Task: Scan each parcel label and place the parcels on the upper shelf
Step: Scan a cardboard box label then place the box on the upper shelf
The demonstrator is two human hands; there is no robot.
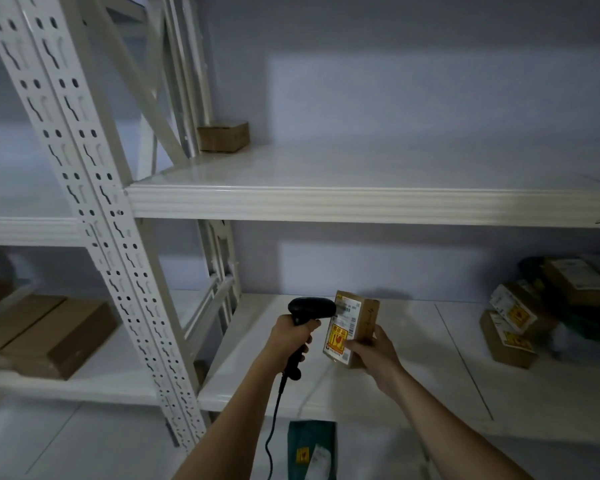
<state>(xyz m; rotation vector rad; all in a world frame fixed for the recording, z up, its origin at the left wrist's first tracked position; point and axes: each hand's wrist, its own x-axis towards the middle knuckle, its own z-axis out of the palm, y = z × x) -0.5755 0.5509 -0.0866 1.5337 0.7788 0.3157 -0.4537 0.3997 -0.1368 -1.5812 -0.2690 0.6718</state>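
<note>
My left hand [291,336] grips a black corded barcode scanner [310,311], its head pointing right at a small brown cardboard parcel [355,323]. My right hand [371,349] holds that parcel upright above the lower shelf [413,344], its white label and yellow-red sticker facing the scanner. The scanner head almost touches the label. The white upper shelf [326,202] runs across the middle of the view, with one small brown box [223,136] at its back left corner.
Several labelled parcels [513,327] are piled at the right end of the lower shelf. A perforated white upright [94,216] stands at left, with flat brown boxes [49,334] on the neighbouring rack. A dark green parcel [312,448] lies below the lower shelf.
</note>
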